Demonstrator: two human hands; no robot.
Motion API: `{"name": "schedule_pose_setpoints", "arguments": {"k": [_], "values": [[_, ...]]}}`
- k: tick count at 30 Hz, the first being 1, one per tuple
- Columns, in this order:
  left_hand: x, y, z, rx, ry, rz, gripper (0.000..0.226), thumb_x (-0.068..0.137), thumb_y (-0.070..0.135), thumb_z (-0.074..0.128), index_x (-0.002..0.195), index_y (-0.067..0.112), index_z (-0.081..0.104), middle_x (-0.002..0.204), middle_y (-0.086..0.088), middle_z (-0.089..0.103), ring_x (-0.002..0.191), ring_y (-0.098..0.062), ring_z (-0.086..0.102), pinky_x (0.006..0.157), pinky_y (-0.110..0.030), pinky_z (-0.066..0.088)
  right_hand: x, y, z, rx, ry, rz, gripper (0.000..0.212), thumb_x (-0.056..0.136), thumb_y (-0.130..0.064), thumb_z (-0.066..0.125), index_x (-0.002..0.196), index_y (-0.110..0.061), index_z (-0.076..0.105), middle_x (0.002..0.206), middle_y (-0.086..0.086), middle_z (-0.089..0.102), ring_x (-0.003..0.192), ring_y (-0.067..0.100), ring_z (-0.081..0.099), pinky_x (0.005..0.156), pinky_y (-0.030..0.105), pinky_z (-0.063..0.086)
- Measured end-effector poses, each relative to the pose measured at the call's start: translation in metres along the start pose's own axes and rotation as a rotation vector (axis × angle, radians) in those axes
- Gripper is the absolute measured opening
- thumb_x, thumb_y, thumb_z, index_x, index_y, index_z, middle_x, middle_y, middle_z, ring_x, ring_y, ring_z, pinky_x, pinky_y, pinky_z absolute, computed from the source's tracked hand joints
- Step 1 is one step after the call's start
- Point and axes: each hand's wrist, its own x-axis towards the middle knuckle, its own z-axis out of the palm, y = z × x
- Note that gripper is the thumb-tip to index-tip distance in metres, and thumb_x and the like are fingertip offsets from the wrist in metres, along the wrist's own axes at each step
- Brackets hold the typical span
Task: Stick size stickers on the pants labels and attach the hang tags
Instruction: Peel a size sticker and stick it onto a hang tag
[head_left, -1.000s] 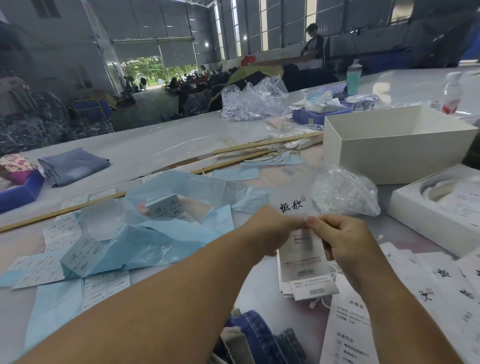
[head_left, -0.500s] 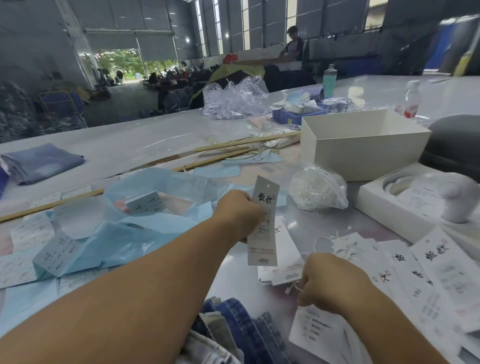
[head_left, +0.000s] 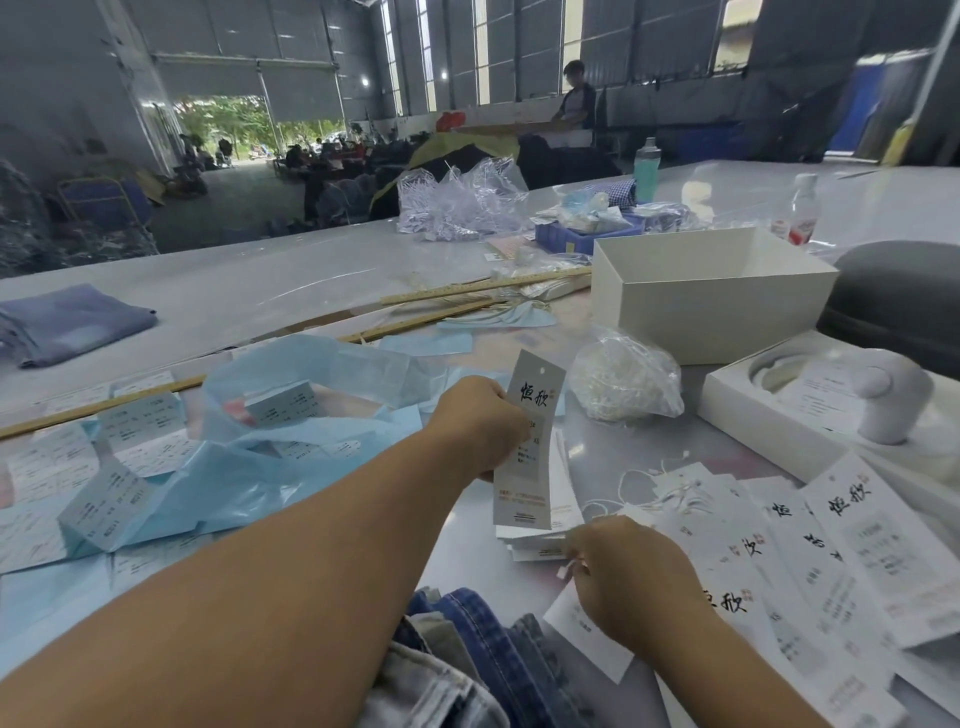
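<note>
My left hand (head_left: 480, 423) holds a long white hang tag (head_left: 530, 441) upright by its left edge, with black brush lettering near the punched hole at its top. My right hand (head_left: 631, 577) rests lower on the table, fingertips pinching a small white sticker (head_left: 566, 570) beside a short stack of tags (head_left: 535, 540). More hang tags (head_left: 841, 551) with white strings (head_left: 670, 488) fan out to the right. Blue denim pants (head_left: 483, 654) lie bunched at the near edge between my arms.
Sheets of size stickers (head_left: 130, 431) and blue plastic bags (head_left: 291, 410) cover the left. A bag of string loops (head_left: 623, 384), an open white box (head_left: 711, 296), a tray with a white device (head_left: 883, 405), wooden rulers (head_left: 483, 291) and a grey case (head_left: 898, 301) lie ahead.
Both hands held one tag together a second ago. The right hand let go and dropped to the tag stack, now pinching a small sticker, while the left keeps the tag raised.
</note>
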Motion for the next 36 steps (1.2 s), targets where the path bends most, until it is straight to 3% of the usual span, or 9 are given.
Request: {"name": "schedule_pose_setpoints", "arguments": {"k": [5, 10, 15, 21, 25, 29, 32, 36], "values": [[-0.001, 0.001, -0.001, 0.018, -0.035, -0.019, 0.008, 0.094, 0.010, 0.055, 0.098, 0.016, 0.058, 0.097, -0.007, 0.068, 0.071, -0.023, 0.064, 0.038, -0.027, 0.050, 0.007, 0.004, -0.002, -0.049, -0.058, -0.166, 0.023, 0.095, -0.023, 0.053, 0.108, -0.025, 0.072, 0.105, -0.004, 0.066, 0.086, 0.016, 0.065, 0.075, 0.027, 0.054], [-0.005, 0.004, 0.000, 0.021, -0.105, -0.077, 0.014, 0.095, 0.009, 0.055, 0.108, 0.013, 0.059, 0.097, -0.008, 0.069, 0.073, -0.022, 0.064, 0.036, -0.027, 0.049, 0.013, 0.008, -0.004, -0.064, -0.078, -0.288, 0.026, 0.098, -0.029, 0.048, 0.115, -0.023, 0.067, 0.111, -0.005, 0.064, 0.094, 0.017, 0.062, 0.081, 0.029, 0.053], [-0.010, 0.005, -0.003, -0.024, -0.133, -0.123, 0.019, 0.095, 0.007, 0.054, 0.112, 0.011, 0.059, 0.098, -0.010, 0.070, 0.080, -0.025, 0.067, 0.043, -0.031, 0.054, 0.005, 0.013, 0.006, -0.025, -0.010, -0.293, 0.025, 0.098, -0.022, 0.043, 0.119, -0.020, 0.056, 0.117, -0.004, 0.057, 0.105, 0.018, 0.057, 0.081, 0.028, 0.047], [-0.012, 0.005, -0.003, -0.016, -0.162, -0.113, 0.018, 0.095, 0.006, 0.054, 0.112, 0.011, 0.059, 0.100, -0.009, 0.070, 0.089, -0.027, 0.067, 0.053, -0.035, 0.059, 0.003, 0.011, 0.006, -0.037, 0.006, -0.283, 0.031, 0.102, -0.034, 0.040, 0.117, -0.017, 0.061, 0.116, -0.002, 0.059, 0.099, 0.018, 0.060, 0.081, 0.030, 0.053], [-0.014, 0.005, -0.002, -0.008, -0.172, -0.123, 0.018, 0.095, 0.006, 0.055, 0.112, 0.011, 0.059, 0.100, -0.009, 0.069, 0.085, -0.026, 0.067, 0.045, -0.032, 0.056, 0.005, 0.009, 0.010, -0.051, -0.002, -0.288, 0.031, 0.099, -0.023, 0.042, 0.121, -0.014, 0.061, 0.113, 0.001, 0.063, 0.092, 0.019, 0.063, 0.079, 0.030, 0.056], [-0.011, 0.004, -0.003, -0.011, -0.171, -0.132, 0.019, 0.095, 0.007, 0.054, 0.114, 0.012, 0.058, 0.100, -0.009, 0.069, 0.081, -0.026, 0.066, 0.044, -0.032, 0.056, 0.006, 0.006, 0.014, -0.041, -0.027, -0.260, 0.033, 0.097, -0.018, 0.043, 0.128, -0.016, 0.052, 0.119, 0.000, 0.059, 0.098, 0.020, 0.060, 0.083, 0.030, 0.054], [-0.009, 0.004, -0.002, -0.002, -0.158, -0.139, 0.020, 0.095, 0.010, 0.052, 0.114, 0.012, 0.057, 0.098, -0.009, 0.069, 0.080, -0.027, 0.067, 0.045, -0.033, 0.056, 0.001, 0.004, 0.009, 0.124, 0.146, -0.192, 0.009, 0.100, -0.023, 0.040, 0.104, -0.025, 0.048, 0.105, -0.007, 0.054, 0.089, 0.013, 0.054, 0.078, 0.025, 0.052], [-0.010, 0.003, -0.001, 0.018, -0.144, -0.141, 0.020, 0.095, 0.009, 0.051, 0.113, 0.014, 0.057, 0.095, -0.008, 0.070, 0.079, -0.026, 0.068, 0.046, -0.033, 0.056, -0.001, 0.001, -0.010, 0.462, 0.384, -0.118, 0.022, 0.102, -0.027, 0.038, 0.080, -0.027, 0.038, 0.083, -0.012, 0.045, 0.078, 0.007, 0.046, 0.067, 0.019, 0.041]]}}
